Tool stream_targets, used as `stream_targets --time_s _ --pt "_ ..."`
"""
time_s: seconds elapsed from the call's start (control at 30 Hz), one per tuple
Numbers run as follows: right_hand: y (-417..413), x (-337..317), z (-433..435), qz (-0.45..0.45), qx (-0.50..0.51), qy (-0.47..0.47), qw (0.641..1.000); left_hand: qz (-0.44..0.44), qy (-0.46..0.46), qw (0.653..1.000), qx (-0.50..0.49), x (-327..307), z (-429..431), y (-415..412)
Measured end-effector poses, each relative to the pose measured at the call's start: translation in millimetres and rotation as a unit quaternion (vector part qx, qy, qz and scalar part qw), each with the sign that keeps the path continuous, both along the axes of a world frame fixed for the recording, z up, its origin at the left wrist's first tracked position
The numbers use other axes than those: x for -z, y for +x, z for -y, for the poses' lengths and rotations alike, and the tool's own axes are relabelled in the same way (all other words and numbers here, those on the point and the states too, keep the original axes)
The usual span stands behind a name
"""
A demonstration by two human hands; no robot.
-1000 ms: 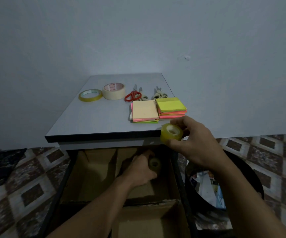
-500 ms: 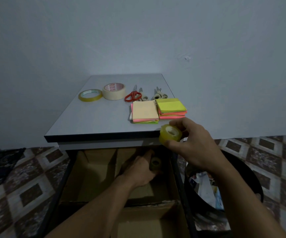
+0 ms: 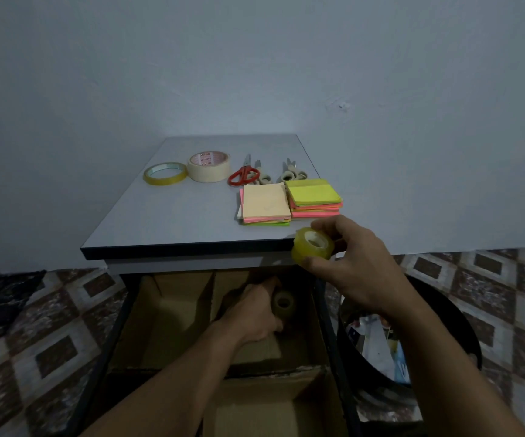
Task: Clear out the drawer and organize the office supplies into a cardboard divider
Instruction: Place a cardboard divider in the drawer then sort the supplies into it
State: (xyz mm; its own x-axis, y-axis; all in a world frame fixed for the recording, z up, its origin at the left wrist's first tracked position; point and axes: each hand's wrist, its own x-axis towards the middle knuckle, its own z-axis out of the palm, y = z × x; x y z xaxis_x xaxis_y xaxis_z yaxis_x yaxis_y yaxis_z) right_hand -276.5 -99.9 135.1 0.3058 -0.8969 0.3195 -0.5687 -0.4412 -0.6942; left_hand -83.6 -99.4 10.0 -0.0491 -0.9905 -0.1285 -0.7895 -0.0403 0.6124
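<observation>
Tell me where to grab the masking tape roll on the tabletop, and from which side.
I'd pinch the masking tape roll across its outer wall, front to back, from above. It lies flat, hole up, and the thin yellow tape ring sits right at its left side, crowding that flank; front and back are free.

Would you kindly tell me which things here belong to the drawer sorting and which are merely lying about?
Job: left hand gripping small tape roll in cardboard divider; right hand holding yellow tape roll; on the tabletop, thin yellow tape, masking tape, red scissors, pale scissors, peach-topped sticky notes, green-topped sticky notes.
Lying about: black bin, tiled floor.
</observation>
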Motion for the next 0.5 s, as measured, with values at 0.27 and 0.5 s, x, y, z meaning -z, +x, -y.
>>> stream_targets --time_s 0.27,0.5 --pt "1 2 1 0.0 -0.002 0.004 1.0 0.008 -0.031 0.999 0.0 0 -1 -3" --pt "-1 2 -6 0.0 -0.004 0.007 1.0 -0.007 -0.045 0.999 0.018 -19 -13 -1"
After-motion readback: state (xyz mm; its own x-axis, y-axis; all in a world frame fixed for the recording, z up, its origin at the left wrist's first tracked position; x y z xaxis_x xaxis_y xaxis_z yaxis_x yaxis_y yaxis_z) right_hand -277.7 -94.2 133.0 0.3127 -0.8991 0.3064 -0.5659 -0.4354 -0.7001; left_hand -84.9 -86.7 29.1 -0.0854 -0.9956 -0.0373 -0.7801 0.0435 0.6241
